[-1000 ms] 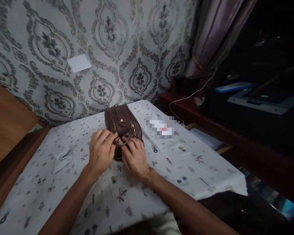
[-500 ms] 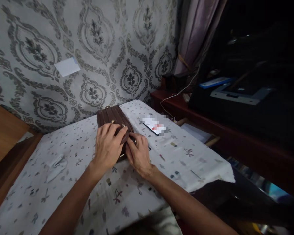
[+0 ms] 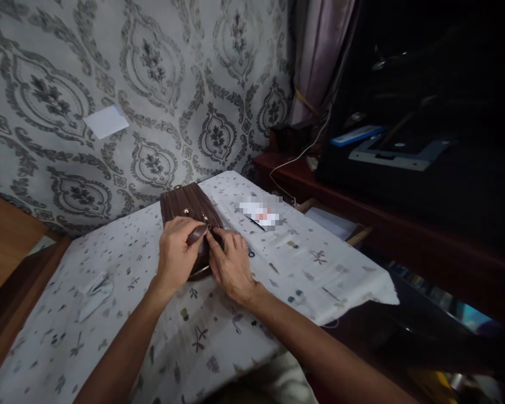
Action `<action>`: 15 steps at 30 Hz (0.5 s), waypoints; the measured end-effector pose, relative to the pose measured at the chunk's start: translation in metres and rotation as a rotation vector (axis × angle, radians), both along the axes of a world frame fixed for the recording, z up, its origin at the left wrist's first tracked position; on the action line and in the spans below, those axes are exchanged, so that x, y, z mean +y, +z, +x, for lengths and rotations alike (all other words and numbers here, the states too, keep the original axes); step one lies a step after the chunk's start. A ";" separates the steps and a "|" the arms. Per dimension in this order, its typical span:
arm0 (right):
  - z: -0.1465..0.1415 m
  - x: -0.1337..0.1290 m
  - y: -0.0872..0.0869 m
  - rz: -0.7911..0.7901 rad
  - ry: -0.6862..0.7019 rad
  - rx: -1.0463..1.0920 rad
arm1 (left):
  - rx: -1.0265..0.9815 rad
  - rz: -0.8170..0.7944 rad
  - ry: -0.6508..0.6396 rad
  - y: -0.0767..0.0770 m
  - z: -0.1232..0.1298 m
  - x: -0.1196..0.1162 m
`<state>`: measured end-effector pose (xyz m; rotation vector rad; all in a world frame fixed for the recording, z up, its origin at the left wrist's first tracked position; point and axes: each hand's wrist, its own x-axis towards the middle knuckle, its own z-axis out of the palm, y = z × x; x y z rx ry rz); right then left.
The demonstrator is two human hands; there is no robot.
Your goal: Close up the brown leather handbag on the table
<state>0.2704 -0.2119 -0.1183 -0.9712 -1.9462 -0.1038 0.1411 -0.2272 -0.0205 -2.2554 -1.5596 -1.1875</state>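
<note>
Work on the brown leather bag (image 3: 192,202) on the printed tablecloth (image 3: 315,289) seems unfinished, the left hand (image 3: 177,247) gripping its handle (image 3: 197,234), the right hand (image 3: 232,265) curled beside its zipper (image 3: 205,217) (whether pinching anything, I cannot tell), its closure unclear.

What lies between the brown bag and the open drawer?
In the head view, a blurred, phone-like object lies on the printed tablecloth between the brown zippered bag and the drawer.
</note>
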 end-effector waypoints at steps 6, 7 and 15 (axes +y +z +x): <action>-0.001 0.000 -0.001 0.014 0.008 0.023 | 0.062 0.024 -0.021 -0.007 -0.001 -0.005; -0.001 0.000 -0.001 0.018 0.008 0.027 | 0.070 0.028 -0.025 -0.007 -0.001 -0.006; 0.001 -0.001 0.002 0.023 0.027 0.043 | 0.121 0.026 -0.088 -0.009 -0.003 -0.007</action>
